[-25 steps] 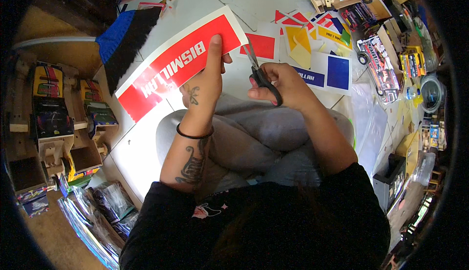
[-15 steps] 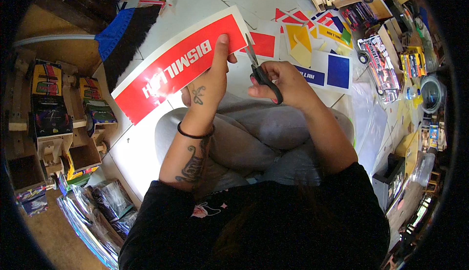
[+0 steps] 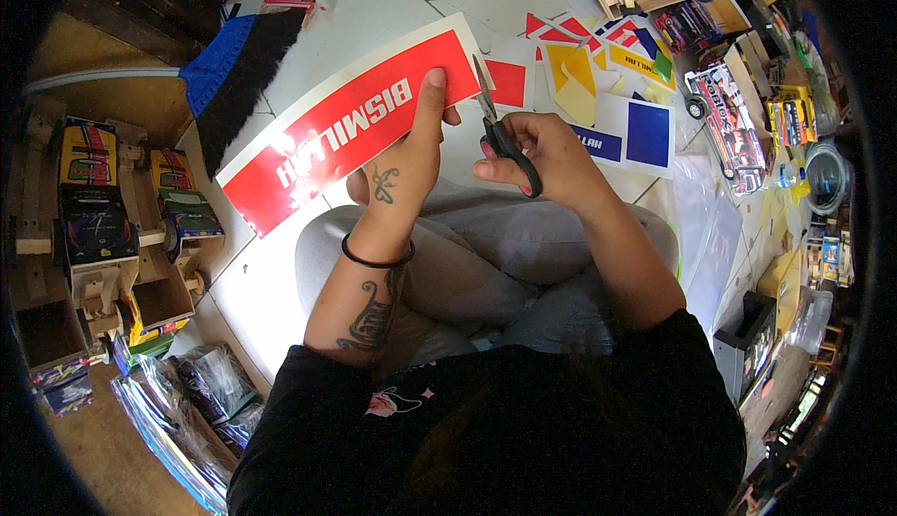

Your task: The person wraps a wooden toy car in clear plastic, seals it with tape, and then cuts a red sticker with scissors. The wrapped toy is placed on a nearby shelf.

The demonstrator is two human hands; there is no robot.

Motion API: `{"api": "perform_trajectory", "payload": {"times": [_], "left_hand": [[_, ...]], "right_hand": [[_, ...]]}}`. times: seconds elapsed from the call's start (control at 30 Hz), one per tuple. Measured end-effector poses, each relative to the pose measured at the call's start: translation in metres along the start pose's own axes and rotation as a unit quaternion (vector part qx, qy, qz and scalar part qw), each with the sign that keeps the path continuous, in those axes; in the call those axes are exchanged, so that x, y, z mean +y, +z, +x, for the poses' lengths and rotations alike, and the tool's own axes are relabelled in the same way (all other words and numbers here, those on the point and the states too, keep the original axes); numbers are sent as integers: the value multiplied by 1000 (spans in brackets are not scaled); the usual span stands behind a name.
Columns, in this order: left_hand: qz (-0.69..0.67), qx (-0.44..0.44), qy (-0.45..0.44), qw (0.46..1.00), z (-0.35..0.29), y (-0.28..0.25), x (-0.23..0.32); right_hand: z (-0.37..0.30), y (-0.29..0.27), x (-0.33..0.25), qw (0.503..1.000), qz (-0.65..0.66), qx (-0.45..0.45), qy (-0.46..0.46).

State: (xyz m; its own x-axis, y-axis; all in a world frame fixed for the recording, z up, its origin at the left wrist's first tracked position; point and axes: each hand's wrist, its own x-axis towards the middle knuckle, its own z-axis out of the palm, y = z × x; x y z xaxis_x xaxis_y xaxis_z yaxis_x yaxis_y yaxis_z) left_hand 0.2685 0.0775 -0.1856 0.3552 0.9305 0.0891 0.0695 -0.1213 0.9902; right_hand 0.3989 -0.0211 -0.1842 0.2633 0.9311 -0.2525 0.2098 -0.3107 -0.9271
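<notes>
A long red sticker sheet (image 3: pixel 346 133) with white lettering and a pale border slants across the space above my lap. My left hand (image 3: pixel 411 147) grips it near its right end, thumb on the printed face and fingers behind. Dark-handled scissors (image 3: pixel 509 156) are in my right hand (image 3: pixel 551 161), with fingers and thumb at the handle loops. Their blades point up and away from me, at the right edge of the sheet. Whether the blades are fully closed is hard to make out.
Red, yellow and blue sticker pieces (image 3: pixel 645 133) lie on the tiled floor ahead right. A broom head (image 3: pixel 243 77) with blue top and black bristles is at left. Wooden toy trucks (image 3: pixel 98 198) line the left; more toy trucks (image 3: pixel 724 124) and a clear plastic sheet (image 3: pixel 705 226) are right.
The red sheet and my left hand have shifted slightly to the right. The scissor blades seem closer together along the sheet's right edge; my right hand has barely moved.
</notes>
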Motion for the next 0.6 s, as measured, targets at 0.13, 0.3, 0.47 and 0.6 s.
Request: {"api": "perform_trajectory", "payload": {"times": [0.13,0.3,0.47,0.6], "left_hand": [[10,-3,2,1000,0,-1,0],[11,-4,-1,1000,1,-3,0],[-19,6,14,1000,0,0,1],[-27,9,9,1000,-1,2,1]], "right_hand": [[-1,0,-1,1000,11,-5,-1],[0,2,0,1000,21,0,-10],[-1,1,0,1000,21,-2,-1],[-1,1,-2,1000,19,-1,4]]}}
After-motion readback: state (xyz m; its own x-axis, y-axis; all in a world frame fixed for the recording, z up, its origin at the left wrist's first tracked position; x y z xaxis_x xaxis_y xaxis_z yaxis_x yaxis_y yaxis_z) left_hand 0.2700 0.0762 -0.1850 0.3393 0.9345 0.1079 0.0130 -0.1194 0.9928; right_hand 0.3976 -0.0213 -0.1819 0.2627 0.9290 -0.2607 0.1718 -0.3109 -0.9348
